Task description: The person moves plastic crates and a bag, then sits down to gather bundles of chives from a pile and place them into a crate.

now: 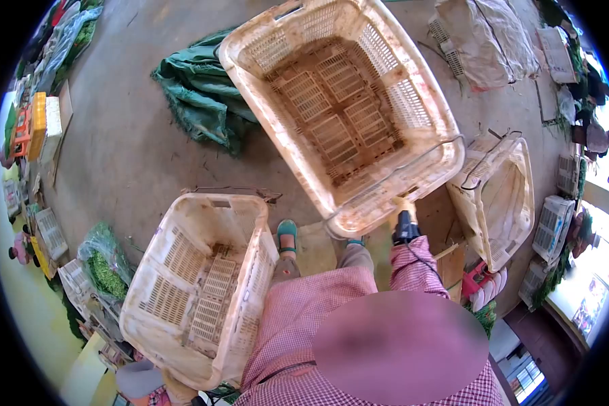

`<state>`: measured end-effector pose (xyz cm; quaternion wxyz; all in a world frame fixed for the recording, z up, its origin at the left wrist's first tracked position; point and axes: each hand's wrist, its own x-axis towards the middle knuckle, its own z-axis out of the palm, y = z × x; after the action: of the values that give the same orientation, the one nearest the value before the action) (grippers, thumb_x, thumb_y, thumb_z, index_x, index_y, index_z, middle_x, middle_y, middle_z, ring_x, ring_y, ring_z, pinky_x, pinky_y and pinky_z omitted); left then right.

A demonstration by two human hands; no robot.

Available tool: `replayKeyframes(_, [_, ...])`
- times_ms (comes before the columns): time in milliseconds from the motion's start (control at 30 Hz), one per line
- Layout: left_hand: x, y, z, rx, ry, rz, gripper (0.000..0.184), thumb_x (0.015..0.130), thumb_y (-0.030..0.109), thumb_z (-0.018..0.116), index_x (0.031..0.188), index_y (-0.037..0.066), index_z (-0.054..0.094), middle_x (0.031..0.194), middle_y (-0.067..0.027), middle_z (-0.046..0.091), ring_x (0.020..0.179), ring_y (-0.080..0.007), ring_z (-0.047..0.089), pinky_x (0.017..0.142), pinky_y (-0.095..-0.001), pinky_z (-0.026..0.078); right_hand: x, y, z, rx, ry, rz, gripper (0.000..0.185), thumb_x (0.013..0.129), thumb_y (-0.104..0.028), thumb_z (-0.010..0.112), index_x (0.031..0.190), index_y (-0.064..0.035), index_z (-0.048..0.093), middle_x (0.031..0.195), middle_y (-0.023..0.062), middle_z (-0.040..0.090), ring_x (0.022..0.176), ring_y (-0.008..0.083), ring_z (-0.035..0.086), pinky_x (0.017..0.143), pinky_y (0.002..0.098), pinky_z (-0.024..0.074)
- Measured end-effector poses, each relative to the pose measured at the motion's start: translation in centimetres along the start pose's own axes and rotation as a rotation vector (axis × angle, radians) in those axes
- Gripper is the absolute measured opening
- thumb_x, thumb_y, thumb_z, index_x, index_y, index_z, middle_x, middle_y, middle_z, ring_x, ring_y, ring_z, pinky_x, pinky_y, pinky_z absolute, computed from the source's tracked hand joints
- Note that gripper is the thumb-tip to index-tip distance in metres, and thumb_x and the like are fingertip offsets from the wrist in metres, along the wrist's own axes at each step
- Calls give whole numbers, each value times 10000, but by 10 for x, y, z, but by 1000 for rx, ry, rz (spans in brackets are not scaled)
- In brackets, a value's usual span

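One closed grip on crate rim

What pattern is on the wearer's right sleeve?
A small pink-and-white check on the right sleeve, seen best in the head view.

Green cloth: crumpled on floor
Yellow box: left of cloth, I see
Pale sack: right of cloth

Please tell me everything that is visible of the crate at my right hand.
The off-white rectangular crate looks plastic, with slotted walls and floor, handle openings, and a wire across its near end. It is empty, mouth up, stained brown inside. The right hand grips the near rim; green sacking lies beside it.
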<state>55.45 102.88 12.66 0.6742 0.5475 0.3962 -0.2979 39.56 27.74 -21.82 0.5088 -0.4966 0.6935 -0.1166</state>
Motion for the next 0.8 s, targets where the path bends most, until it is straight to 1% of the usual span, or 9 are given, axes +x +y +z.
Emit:
replayKeyframes(33, [5, -11, -17, -30, 75, 25, 758, 921, 600, 511, 1468, 80, 441, 1475, -140, 484, 1323, -327, 483, 1127, -466, 365, -22, 2, 5, -526, -56, -102, 332, 830, -27, 639, 1156, 18, 682, 1039, 191, 714, 929, 265, 666, 852, 366, 528])
replayKeyframes(133, [9, -39, -89, -14, 200, 142, 768, 921, 598, 503, 1485, 84, 423, 1500, -147, 454, 1332, -341, 471, 1130, -481, 359, -77, 45, 69, 125, -97, 2, 280, 814, -208, 749, 1025, -28, 712, 887, 88, 665, 712, 257, 577, 681, 380, 508])
replayKeyframes(300, [10, -55, -121, 8, 309, 160, 747, 928, 578, 500, 1490, 93, 420, 1465, -149, 462, 1283, -338, 481, 1082, -477, 375, -210, 36, 214, 192, -334, -32, 222, 886, -185, 690, 1055, -40, 693, 927, 137, 684, 810, 258, 634, 765, 382, 537])
replayKeyframes(433, [10, -73, -105, -7, 360, 107, 724, 934, 558, 499, 1490, 100, 424, 1422, -150, 480, 1231, -330, 495, 1033, -467, 391, -307, -10, 327, -316, -604, -731, 182, 943, -167, 643, 1078, -50, 678, 959, 176, 699, 889, 259, 679, 833, 384, 560])
replayKeyframes(467, [10, -76, -97, -7, 378, 105, 719, 935, 553, 499, 1490, 102, 425, 1412, -151, 485, 1218, -328, 498, 1021, -464, 395, -334, -20, 355, -194, -769, -552, 173, 957, -162, 631, 1084, -53, 675, 967, 185, 703, 908, 260, 690, 850, 384, 565])
replayKeyframes(533, [4, -79, -92, -16, 395, 104, 707, 938, 543, 498, 1490, 106, 426, 1390, -151, 494, 1193, -324, 505, 997, -460, 404, -399, -36, 411, 749, -949, 774, 408, 1006, -303, 611, 1319, -52, 534, 1213, 142, 633, 1030, 263, 633, 844, 376, 540])
replayKeyframes(633, [-2, -70, -75, -1, 422, 133, 691, 943, 529, 498, 1489, 112, 429, 1358, -152, 508, 1154, -318, 516, 961, -452, 416, -425, -64, 419, 484, -1405, 349, 560, 982, -306, 643, 1442, -36, 470, 1355, 173, 599, 1141, 269, 625, 971, 373, 514])
replayKeyframes(700, [-6, -54, -62, 23, 440, 181, 680, 946, 519, 497, 1489, 116, 431, 1337, -153, 517, 1128, -314, 522, 937, -447, 424, -395, -74, 388, -28, -1290, -451, 547, 980, -288, 628, 1428, -6, 490, 1325, 164, 627, 1140, 237, 625, 972, 336, 505])
replayKeyframes(800, [-18, -20, -40, 78, 466, 269, 664, 950, 504, 497, 1489, 122, 434, 1305, -153, 530, 1090, -308, 533, 900, -440, 437, -342, -104, 298, -458, -1072, -494, 438, 976, -269, 607, 1317, 7, 602, 1243, 185, 675, 1120, 244, 648, 956, 342, 502])
